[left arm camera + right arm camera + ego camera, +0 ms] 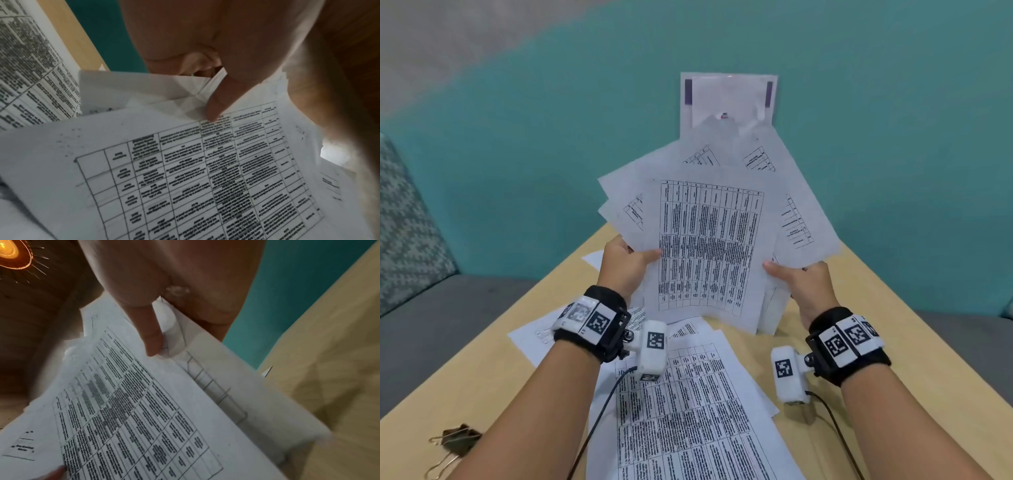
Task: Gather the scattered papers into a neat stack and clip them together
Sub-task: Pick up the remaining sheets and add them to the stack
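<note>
A fanned bundle of printed papers (709, 240) is held upright above the wooden table (914, 342). My left hand (625, 262) grips its left edge, thumb (218, 105) pressed on the front sheet (205, 178). My right hand (803, 281) pinches the right edge, thumb (153, 340) on the top sheet (133, 410). The sheets are splayed at different angles. More printed sheets (688, 411) lie loose on the table below my wrists, and another (530, 337) sticks out at the left. Binder clips (453, 445) lie at the table's near left edge.
A white packet with purple stripes (729, 99) leans against the teal wall behind the bundle. A grey seat with a patterned cushion (404, 222) is at the left. Camera cables (599, 411) trail from both wrists over the table.
</note>
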Available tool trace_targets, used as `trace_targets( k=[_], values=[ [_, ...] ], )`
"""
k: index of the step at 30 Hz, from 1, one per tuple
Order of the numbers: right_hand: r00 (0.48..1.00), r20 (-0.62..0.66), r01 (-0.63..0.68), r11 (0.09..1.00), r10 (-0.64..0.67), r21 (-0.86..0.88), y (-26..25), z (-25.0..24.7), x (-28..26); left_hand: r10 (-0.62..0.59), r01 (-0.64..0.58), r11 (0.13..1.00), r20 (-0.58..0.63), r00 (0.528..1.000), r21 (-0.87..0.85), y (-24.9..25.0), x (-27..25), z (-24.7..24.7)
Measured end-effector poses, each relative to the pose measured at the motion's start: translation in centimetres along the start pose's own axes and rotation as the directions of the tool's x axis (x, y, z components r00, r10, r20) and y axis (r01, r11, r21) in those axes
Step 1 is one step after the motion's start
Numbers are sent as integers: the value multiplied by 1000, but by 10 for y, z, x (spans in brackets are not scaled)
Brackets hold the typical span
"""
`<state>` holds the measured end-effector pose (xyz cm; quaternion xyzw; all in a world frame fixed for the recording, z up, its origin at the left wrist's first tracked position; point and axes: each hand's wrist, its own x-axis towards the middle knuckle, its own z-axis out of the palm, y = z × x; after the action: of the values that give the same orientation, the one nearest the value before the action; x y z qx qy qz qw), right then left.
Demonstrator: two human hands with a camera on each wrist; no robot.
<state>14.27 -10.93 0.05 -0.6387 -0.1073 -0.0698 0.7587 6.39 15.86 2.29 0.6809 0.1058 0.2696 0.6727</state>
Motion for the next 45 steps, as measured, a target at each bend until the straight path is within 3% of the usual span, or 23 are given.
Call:
trace_targets(
  k=[4,12,18,24,29,33,38,45],
  values=[
    [999,8,37,999,-37,-35,-7,-2,-1,13,-13,1000,-9,1000,-8,3,-1,2],
    [996,42,-85,994,83,64,-10,-9,1,25,-23,999,27,999,-44,3,-4,2],
    [996,56,-64,996,67,-55,-6,-14,1,-4,4,999,0,1000,-48,-3,0,-3],
    [992,84,-102,993,98,54,-10,-17,1,-22,25,993,28,999,-114,-2,1,0],
    [993,80,-85,995,89,-54,-7,-18,1,-30,31,991,6,1000,-128,-3,1,1],
    [994,64,-91,996,90,17,-9,-17,0,-38,39,992,18,999,-122,-8,6,-2],
    [996,56,-68,997,70,-48,-6,-17,0,-29,30,992,12,1000,-126,-14,6,1],
    [990,88,-120,981,107,151,-12,-12,-1,4,2,994,52,999,-114,-16,6,0]
  ],
)
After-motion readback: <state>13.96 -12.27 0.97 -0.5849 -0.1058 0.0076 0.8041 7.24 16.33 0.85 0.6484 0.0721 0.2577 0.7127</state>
